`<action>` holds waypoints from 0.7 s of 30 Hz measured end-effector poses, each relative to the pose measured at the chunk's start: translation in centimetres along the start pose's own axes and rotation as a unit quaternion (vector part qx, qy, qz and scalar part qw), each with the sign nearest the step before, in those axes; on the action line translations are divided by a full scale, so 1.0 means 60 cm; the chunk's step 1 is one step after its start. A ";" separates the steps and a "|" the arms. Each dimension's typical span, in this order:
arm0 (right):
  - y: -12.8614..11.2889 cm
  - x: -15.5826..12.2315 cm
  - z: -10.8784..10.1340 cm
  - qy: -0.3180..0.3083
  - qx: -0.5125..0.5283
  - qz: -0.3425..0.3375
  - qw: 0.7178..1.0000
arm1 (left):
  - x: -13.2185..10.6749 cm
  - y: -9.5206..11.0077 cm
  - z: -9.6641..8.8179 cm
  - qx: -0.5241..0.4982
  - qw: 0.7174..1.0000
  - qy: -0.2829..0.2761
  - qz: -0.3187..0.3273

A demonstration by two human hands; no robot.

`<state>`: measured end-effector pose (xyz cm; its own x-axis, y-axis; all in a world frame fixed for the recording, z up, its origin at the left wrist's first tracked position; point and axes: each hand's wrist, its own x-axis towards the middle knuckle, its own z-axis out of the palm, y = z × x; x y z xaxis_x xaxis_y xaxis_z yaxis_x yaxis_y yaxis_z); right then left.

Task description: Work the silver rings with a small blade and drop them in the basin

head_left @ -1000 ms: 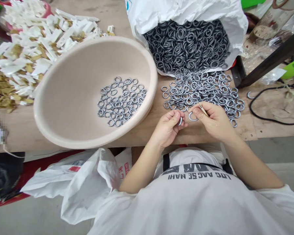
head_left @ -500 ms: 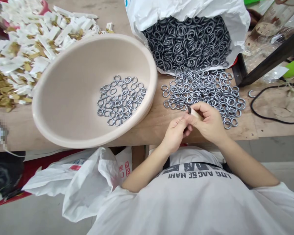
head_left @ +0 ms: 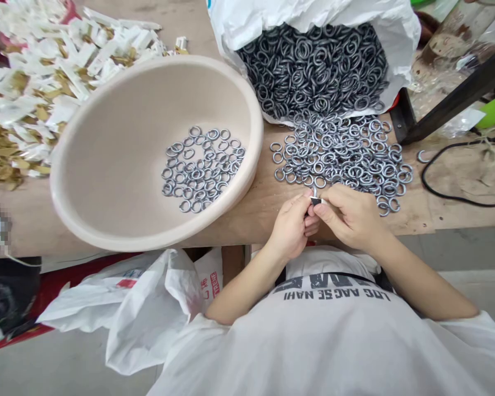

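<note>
My left hand [head_left: 287,225] and my right hand [head_left: 348,215] meet just above the table's front edge. Between them, a small steel ring [head_left: 313,192] sticks up, mostly hidden by my fingers. A small flat tool [head_left: 317,201], dark and pale, is pinched at my right fingertips against it. Just beyond my hands spreads a pile of loose steel rings [head_left: 342,159], some almost touching my right knuckles. Left of my hands stands a beige plastic basin [head_left: 99,165] holding a patch of similar rings [head_left: 202,168]. A white sack [head_left: 313,11] holds many darker rings [head_left: 313,69].
On the wooden table [head_left: 247,220], white and brass pieces [head_left: 53,71] lie heaped at the far left. A black cable [head_left: 441,192] and a lone hook-shaped ring [head_left: 423,157] lie at right, below a dark bar [head_left: 457,93]. A white plastic bag [head_left: 157,308] hangs below the table edge.
My hands have moved together, and the ring and tool, apart a second ago, now meet between my fingertips. The view has shifted slightly.
</note>
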<state>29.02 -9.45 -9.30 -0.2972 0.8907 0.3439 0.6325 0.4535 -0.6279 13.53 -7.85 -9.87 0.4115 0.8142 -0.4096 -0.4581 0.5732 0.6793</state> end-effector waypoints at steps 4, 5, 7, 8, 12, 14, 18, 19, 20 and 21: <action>0.005 0.006 -0.004 -0.022 0.012 0.013 1.000 | -0.008 0.000 -0.001 0.002 1.000 -0.029 -0.007; 0.010 0.009 -0.006 -0.025 0.012 0.035 0.999 | -0.012 0.000 -0.002 0.006 0.999 -0.052 -0.008; 0.023 0.016 -0.009 -0.015 -0.002 0.098 0.995 | -0.020 0.001 -0.006 0.015 0.994 -0.105 -0.013; 0.030 0.021 -0.009 -0.007 -0.019 0.128 0.992 | -0.023 0.002 -0.008 0.017 0.992 -0.124 -0.013; 0.042 0.041 0.006 -0.029 -0.137 0.142 0.980 | -0.026 0.016 -0.029 0.015 0.997 -0.076 0.025; 0.038 0.053 0.022 -0.069 -0.223 0.127 0.964 | -0.021 0.025 -0.045 0.027 0.998 -0.028 0.049; 0.030 0.074 0.045 -0.137 -0.317 0.134 0.929 | -0.008 0.038 -0.075 0.029 0.996 0.049 0.074; 0.030 0.076 0.045 -0.137 -0.316 0.139 0.929 | -0.006 0.038 -0.080 0.024 0.995 0.065 0.075; 0.030 0.077 0.042 -0.130 -0.302 0.144 0.933 | -0.004 0.038 -0.083 0.019 0.994 0.079 0.075; 0.030 0.076 0.036 -0.120 -0.272 0.147 0.943 | -0.003 0.037 -0.084 0.019 0.993 0.091 0.076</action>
<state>27.27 -4.53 -10.36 -0.1632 0.9866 0.0014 0.9671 0.1603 -0.1978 8.48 -6.26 -11.35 0.1895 0.8965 -0.4004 -0.4734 0.4407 0.7627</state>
